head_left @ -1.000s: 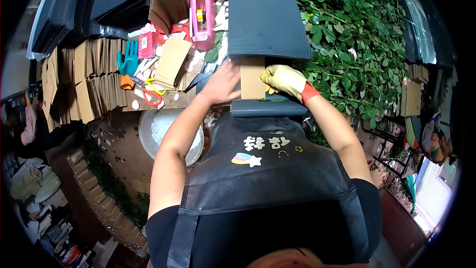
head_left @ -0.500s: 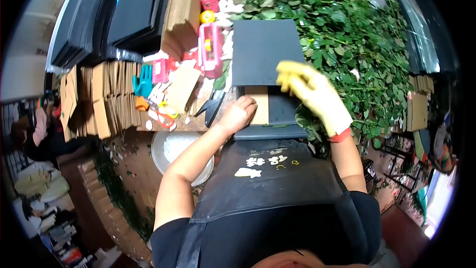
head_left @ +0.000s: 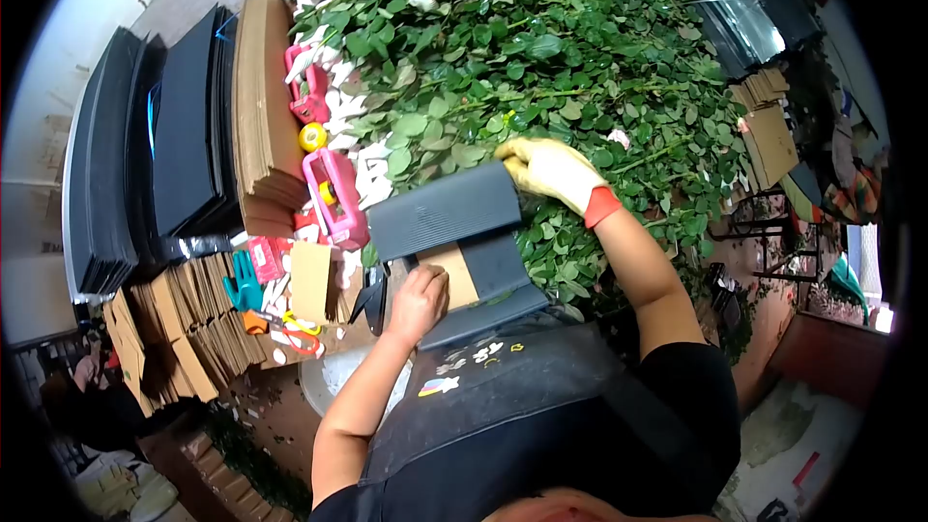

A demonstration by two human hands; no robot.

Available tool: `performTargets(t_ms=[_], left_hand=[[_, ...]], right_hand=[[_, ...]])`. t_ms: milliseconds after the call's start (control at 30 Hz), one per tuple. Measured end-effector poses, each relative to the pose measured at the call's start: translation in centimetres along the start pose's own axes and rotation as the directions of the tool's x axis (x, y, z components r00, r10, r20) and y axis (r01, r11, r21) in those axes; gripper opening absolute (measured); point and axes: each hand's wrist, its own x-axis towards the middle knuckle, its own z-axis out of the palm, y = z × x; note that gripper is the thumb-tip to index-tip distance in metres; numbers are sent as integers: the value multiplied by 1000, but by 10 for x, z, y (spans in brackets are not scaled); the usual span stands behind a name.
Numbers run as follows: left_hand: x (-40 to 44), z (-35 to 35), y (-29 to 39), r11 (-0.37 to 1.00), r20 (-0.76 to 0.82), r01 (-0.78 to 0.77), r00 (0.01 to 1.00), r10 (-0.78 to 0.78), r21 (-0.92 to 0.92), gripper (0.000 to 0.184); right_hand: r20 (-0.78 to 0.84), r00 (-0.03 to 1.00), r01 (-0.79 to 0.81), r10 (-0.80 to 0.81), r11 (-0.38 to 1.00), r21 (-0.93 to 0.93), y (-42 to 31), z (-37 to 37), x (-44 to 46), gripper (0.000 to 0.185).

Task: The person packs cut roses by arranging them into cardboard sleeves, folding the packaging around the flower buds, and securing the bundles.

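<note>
In front of the apron lies a black corrugated sheet (head_left: 440, 213) with folded flaps and a tan cardboard piece (head_left: 454, 275) on its inner face. My bare left hand (head_left: 419, 302) rests on the left part of that cardboard, its fingers curled and pressed down. My right hand (head_left: 556, 172), in a yellow glove with a red cuff, is at the sheet's far right corner. Its fingers bend around the edge, partly hidden. The far flap looks raised and curved. Left of my left hand lies a black-handled tool (head_left: 369, 300).
Leafy green stems (head_left: 541, 58) cover the table beyond the sheet. To the left stand a pink tape dispenser (head_left: 335, 195), orange-handled scissors (head_left: 300, 333), a teal glove (head_left: 244, 282), stacked cardboard (head_left: 188, 329) and black sheets (head_left: 193, 126). A pale basin (head_left: 314, 382) sits below the table edge.
My view has turned, shifting the scene. My right hand has gone from hovering over the sheet's near right side to its far corner. The far flap, flat before, now looks bent up.
</note>
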Motion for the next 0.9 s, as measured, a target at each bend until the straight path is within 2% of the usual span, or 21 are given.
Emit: performTargets(t_ms=[33,67,100,167,233,267,300,367,400,433,467,500,533,567,600,633,700,767,800,833,900], left_hand=[[1,1,1,1000,3,12,1000,-12,-5,23],[1,1,1,1000,12,23,1000,-23,-1,22],[1,-1,2,999,25,37,999,-37,-13,22],[2,-1,0,1000,8,4,1000,-4,-19,22],[1,0,0,1000,21,10,1000,-9,-16,23],[0,0,0,1000,27,14,1000,-14,-14,23],[0,-1,0,1000,18,-5,1000,5,1,24],[1,-2,0,999,-4,-34,999,34,32,26],[-2,-3,1,999,18,-2,1000,1,46,27],[-5,-2,-1,997,38,4,999,-7,78,27],[-7,-2,0,999,43,27,999,-29,44,28],[-8,-2,-1,999,45,45,998,-46,13,29],[-8,-5,-1,998,54,55,997,-55,-12,33],[-13,-3,-5,994,77,81,994,-76,-69,50],[-21,3,-17,983,136,131,984,-114,-126,61],[-28,7,-25,967,198,184,969,-148,-178,72],[-22,-10,-11,869,279,362,920,-274,-339,103],[-26,-2,-9,757,216,380,925,-312,-531,111],[-17,-10,-8,874,199,286,954,-223,-393,101],[-18,-11,-9,945,204,218,964,-170,-243,90],[-33,6,-27,974,201,88,979,-45,-208,73]], right_hand=[[-191,981,7,-27,995,-102,7,-1,6,30],[-376,925,51,-47,999,1,13,-5,13,30],[-453,890,0,-43,995,-96,14,-16,27,31],[-582,743,45,-329,893,-447,47,-9,73,33],[-361,893,-54,-267,735,-676,75,13,97,34],[-220,971,1,-97,916,-402,85,9,110,31],[-245,969,-36,-17,977,-211,76,-4,102,28],[-393,886,106,-248,931,-349,65,-28,99,26],[-580,661,119,-477,829,-546,45,-41,77,27],[-544,691,137,-476,825,-549,5,-70,38,31],[-567,597,223,-567,797,-562,-16,-84,5,32],[-539,661,281,-522,838,-468,-19,-90,-21,37],[-499,638,469,-586,810,-351,-21,-95,-43,34],[-412,740,479,-532,847,-232,-16,-89,-68,36],[-306,843,490,-443,866,97,14,-69,-87,36],[-165,928,354,-335,930,101,31,-61,-113,36],[-120,903,398,-413,908,-132,56,-46,-145,30],[-22,965,252,-263,943,-215,99,-19,-168,27],[87,990,131,-110,945,-301,107,-8,-173,25],[62,989,150,-138,947,-283,117,5,-177,26],[44,976,215,-212,930,-299,131,19,-179,26]])
